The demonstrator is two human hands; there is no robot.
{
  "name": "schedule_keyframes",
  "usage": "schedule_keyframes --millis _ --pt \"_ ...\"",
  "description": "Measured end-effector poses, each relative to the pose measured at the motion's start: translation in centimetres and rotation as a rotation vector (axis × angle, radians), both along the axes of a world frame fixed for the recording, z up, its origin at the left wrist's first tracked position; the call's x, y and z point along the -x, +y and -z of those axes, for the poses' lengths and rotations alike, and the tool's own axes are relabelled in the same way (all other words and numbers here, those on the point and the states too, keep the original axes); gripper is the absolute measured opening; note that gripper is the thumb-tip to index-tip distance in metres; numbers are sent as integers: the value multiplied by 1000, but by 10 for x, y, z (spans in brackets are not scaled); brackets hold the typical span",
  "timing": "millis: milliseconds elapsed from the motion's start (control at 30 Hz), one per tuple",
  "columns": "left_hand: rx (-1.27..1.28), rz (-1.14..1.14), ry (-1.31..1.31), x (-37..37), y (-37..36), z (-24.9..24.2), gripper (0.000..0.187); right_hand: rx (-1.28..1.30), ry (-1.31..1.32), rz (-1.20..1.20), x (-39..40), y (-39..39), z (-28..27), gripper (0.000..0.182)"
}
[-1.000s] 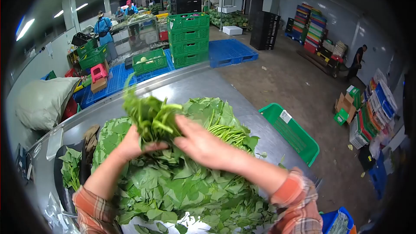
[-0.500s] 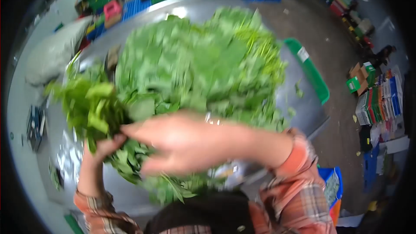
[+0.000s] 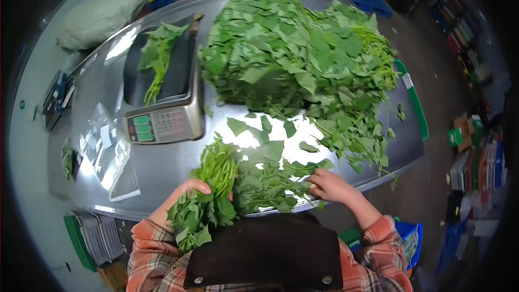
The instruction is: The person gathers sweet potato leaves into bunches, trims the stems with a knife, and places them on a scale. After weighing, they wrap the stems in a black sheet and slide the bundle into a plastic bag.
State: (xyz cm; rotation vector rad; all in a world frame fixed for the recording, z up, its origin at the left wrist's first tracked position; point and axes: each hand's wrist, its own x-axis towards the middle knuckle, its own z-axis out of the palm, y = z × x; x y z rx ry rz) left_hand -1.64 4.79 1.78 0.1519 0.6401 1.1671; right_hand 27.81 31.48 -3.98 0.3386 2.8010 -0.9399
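Observation:
My left hand (image 3: 190,188) is closed around a bunch of leafy greens (image 3: 219,170), stems upward and leaves hanging toward my apron. At the table's front edge, my right hand (image 3: 331,185) has its fingers curled on a stem of the loose leafy greens (image 3: 265,184) spread between my hands; the fingertips are partly hidden. Beyond them rises a large heap of the same greens (image 3: 270,48). A digital scale (image 3: 189,121) stands left of the heap, with a small bunch of greens (image 3: 159,57) lying on its dark pan.
The metal table (image 3: 157,178) carries clear plastic bags (image 3: 102,146) at its left. A big white sack (image 3: 102,16) sits past the far left edge. A green crate (image 3: 413,103) is by the right edge, and a blue bag (image 3: 412,240) is low at my right.
My right hand has moved away from the bunch to the loose greens on the right. My left hand has lowered the bunch toward me. The view has shifted, and the scale now shows.

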Motion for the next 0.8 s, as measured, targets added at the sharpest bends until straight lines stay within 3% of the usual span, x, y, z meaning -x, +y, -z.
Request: schedule_keyframes --millis 133,233,267,367,467,567,600,700,733,800 --pt "-39 -1 -37 -4 -8 14 75 443 -150 380 0 -8 -33 25" --pt "141 -92 -100 -16 -2 -18 70 880 1 769 9 -35 -29 31" --pt "163 -99 -109 -18 0 -22 70 817 9 724 12 -39 -38 39" --pt "159 -68 -90 -19 -4 -24 69 192 344 402 26 -51 -45 34" --pt "149 -25 -61 -20 -7 -23 68 198 458 345 44 -66 -55 30" --pt "160 12 -30 -19 -8 -22 67 73 383 225 64 -70 -62 30" --pt "165 26 -18 -18 -8 -21 66 46 433 230 70 -70 -67 21" --pt "177 57 29 -15 -9 -23 65 -63 536 243 69 -64 -58 21" --pt "178 71 47 -15 -9 -24 65 42 577 248 70 -68 -58 23" --pt "194 110 92 -15 -8 -24 64 -12 615 156 78 -69 -65 24"
